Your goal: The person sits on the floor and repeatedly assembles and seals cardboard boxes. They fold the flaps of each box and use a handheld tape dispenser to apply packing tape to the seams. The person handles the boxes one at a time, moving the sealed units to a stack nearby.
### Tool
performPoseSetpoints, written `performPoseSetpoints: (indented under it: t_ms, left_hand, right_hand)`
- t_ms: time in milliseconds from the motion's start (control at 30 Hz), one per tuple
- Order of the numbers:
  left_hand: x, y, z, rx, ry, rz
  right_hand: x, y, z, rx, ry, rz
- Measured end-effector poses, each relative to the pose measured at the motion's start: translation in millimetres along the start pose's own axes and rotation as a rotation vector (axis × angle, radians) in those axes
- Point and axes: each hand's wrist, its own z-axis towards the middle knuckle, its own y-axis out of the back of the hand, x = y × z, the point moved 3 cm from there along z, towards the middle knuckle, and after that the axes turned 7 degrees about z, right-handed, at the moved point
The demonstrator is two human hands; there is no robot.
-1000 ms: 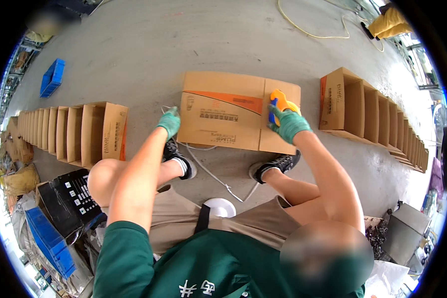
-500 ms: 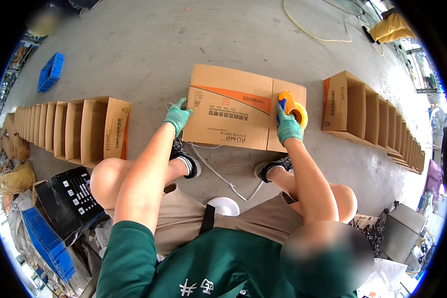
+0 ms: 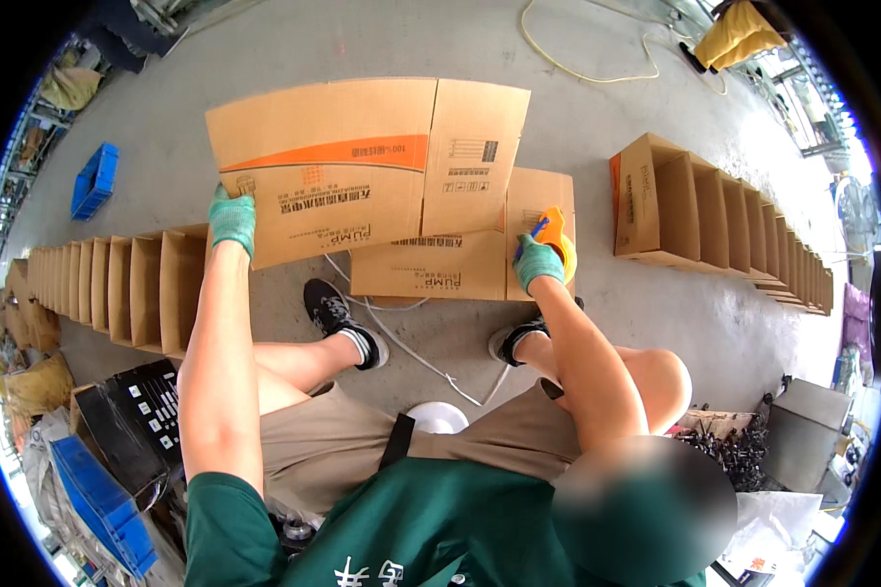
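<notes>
A flattened cardboard box (image 3: 333,201), tan with an orange stripe, is raised and tilted toward the far left. My left hand (image 3: 232,217), in a green glove, grips its left edge, with the fingers partly hidden behind it. Another flattened box (image 3: 480,269) lies on the floor below, partly covered by the raised one. My right hand (image 3: 538,262), also gloved, is wrapped round an orange-and-blue tape dispenser (image 3: 555,231) with a yellow roll. It is over the right end of the lower flattened box.
Rows of opened cartons stand at the left (image 3: 147,289) and right (image 3: 680,210). A blue bin (image 3: 95,181) sits at the far left. A white cord (image 3: 421,342) trails over the floor between my feet. A metal container (image 3: 808,430) is at the near right.
My left hand has lifted the upper flattened box and moved it left and away, uncovering another underneath. My right hand, still on the tape dispenser, has shifted slightly left.
</notes>
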Motion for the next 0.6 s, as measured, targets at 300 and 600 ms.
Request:
performPoseSetpoints:
  t_ms: [300,600]
  left_hand:
    - [-36.8,30.8,-40.5,-0.001,-0.067,0.068]
    - [-13.7,39.2,-59.6,-0.037,-0.115,0.101]
  right_hand:
    - [230.9,47.4,-109.5,0.059,1.044,-0.762]
    - [218.4,46.8,-144.5,0.087,1.159,-0.888]
